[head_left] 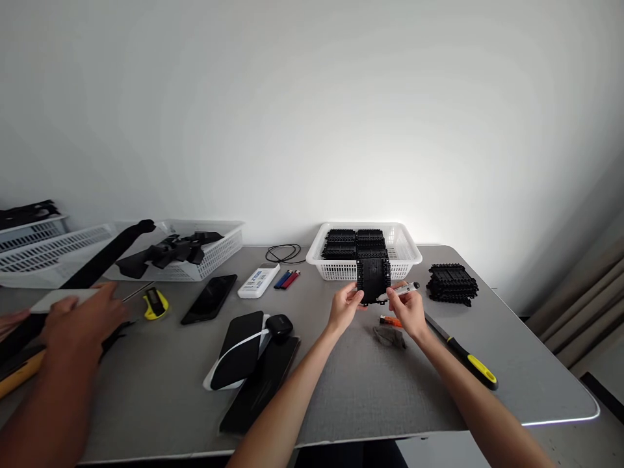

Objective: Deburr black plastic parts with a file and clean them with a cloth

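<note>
A flat black plastic part (374, 279) with toothed side edges is held up in front of a white basket (412, 257). My left hand (345, 305) pinches its lower left corner. At the lower right, my right hand (408, 311) has its fingers closed round a light-coloured cutter (405, 288) and also touches the part's edge. Similar black parts (340, 244) lie in rows inside the basket. To the right on the table stands a stack of these parts (452, 284). Below my hands are an orange tool (390, 321) and a grey cloth-like scrap (389, 337).
A yellow-and-black handled tool (480, 369) lies right of my right forearm. Phones (209, 299), a white box (259, 281), lighters (291, 279) and a cable lie left. At far left, another person's hands (80, 315) work near baskets (219, 257) and a yellow tape measure (155, 303).
</note>
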A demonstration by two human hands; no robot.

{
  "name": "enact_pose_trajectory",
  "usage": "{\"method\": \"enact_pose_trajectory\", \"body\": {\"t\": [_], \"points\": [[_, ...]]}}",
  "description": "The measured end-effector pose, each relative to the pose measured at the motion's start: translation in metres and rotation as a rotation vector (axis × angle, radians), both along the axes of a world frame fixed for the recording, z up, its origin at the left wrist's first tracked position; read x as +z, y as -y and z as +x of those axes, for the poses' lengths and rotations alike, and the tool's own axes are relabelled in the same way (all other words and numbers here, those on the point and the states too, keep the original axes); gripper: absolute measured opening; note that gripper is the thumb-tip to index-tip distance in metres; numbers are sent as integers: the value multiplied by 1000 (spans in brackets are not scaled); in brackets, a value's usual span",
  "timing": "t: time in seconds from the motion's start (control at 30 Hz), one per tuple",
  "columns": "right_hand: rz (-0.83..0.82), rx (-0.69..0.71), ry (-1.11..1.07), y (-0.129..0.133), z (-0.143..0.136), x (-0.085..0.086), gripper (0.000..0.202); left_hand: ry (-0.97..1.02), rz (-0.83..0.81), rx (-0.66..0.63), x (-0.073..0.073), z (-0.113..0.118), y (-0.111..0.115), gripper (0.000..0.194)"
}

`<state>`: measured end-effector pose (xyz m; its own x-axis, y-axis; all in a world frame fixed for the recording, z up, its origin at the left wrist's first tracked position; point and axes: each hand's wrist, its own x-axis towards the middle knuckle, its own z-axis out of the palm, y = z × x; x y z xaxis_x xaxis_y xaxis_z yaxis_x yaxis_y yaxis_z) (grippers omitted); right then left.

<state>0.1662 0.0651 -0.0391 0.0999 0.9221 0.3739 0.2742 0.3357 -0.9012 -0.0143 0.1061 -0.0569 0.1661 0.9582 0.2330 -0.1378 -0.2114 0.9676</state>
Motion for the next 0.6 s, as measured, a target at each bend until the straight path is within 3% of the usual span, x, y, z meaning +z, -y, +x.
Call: {"method": "enact_pose_trajectory", "body": {"t": [0.3, 0.6], "points": [[-7, -5, 61, -4, 0, -4, 51, -23, 9, -30, 1, 3, 4, 64], [12, 59, -15, -4, 3, -4, 44, 10, -43, -8, -4, 4, 4, 66]]}}
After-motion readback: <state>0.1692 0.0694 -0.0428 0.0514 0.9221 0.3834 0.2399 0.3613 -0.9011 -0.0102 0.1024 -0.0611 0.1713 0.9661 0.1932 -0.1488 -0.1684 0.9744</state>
